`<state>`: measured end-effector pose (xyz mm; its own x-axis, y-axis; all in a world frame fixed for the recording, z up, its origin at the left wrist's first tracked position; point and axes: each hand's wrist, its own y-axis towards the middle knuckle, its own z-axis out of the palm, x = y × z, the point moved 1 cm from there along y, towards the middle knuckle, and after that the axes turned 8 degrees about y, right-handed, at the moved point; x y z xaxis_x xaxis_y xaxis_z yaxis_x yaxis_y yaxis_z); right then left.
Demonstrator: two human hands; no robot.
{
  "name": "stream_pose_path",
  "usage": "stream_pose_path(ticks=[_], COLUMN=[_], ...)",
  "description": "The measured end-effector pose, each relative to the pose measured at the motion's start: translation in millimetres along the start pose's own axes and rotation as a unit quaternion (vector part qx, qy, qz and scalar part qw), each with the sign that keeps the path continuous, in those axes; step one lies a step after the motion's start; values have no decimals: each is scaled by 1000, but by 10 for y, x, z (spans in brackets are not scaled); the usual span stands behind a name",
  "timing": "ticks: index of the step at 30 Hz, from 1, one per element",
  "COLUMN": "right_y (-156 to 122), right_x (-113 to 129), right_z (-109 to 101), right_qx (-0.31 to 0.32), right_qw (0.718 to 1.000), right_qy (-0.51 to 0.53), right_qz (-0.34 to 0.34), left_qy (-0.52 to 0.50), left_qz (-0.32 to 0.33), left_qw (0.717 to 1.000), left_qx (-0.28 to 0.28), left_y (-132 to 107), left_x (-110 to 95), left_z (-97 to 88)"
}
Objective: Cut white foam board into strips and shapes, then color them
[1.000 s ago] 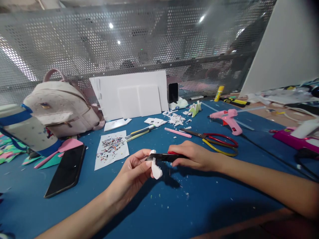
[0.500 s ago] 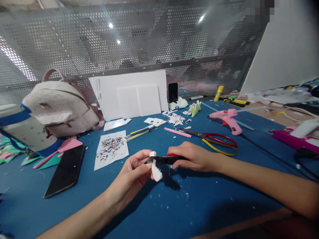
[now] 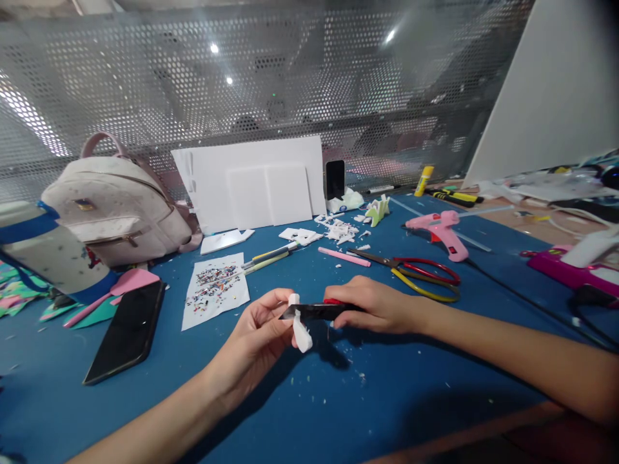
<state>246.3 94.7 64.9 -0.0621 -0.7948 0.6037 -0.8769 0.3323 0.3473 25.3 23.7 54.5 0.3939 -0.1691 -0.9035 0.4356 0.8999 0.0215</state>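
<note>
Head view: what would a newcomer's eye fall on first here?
Likely the lower centre, where the left hand pinches a small white piece while the right hand holds a dark-bladed cutter across it. Next, probably the bright pink glue gun on the blue table, at right beyond the red-and-yellow-handled scissors, and the large white board standing upright at the back.

Craft workspace, from what I see on my feed; studio or classroom, I can't tell. Blue table (image 3: pixel 338 415) carries white scraps (image 3: pixel 341 230), pink glue gun (image 3: pixel 441 223), scissors (image 3: pixel 393 262), yellow glue stick (image 3: pixel 424 181). Perforated metal screen (image 3: pixel 294 84) stands behind table. Backpack (image 3: pixel 113 200) and blue-banded drink bottle (image 3: pixel 60 258) stand at left.
</note>
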Motion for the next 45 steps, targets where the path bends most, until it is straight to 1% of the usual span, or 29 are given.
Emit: stream_pose_path(ticks=[7,13,15,17,21,23,27,31,36,45], right_y=[9,-8,-24,-39,-37,-14,44,67,61,88], right_x=[27,-9,-37,-61,-35,17,121,155,160,161], right_z=[-16,-37,-40,-47,-22,35,190,286,316,327], right_qx=[7,-10,-33,-76,-188,-210,-199,-205,-215,-220], right_qw=[1000,1000,999,996,977,966,956,949,946,941], right_qy=[11,21,30,45,92,125,178,187,180,176], right_qz=[2,-3,-5,2,53,82,123,146,163,187], left_qy=[5,21,32,47,97,133,198,246,281,303], left_qz=[-3,5,12,23,28,27,32,29,29,40], left_qw=[1000,1000,999,998,991,985,973,962,952,943], left_qx=[3,-8,-20,-43,-91,-107,-113,-117,-121,-134], left_y=[14,11,7,13,41,48,42,27,25,25], left_x=[12,-17,-36,-50,-33,-7,28,15,12,59], left_z=[-3,-16,-20,-35,-86,-103,-91,-45,-20,-35])
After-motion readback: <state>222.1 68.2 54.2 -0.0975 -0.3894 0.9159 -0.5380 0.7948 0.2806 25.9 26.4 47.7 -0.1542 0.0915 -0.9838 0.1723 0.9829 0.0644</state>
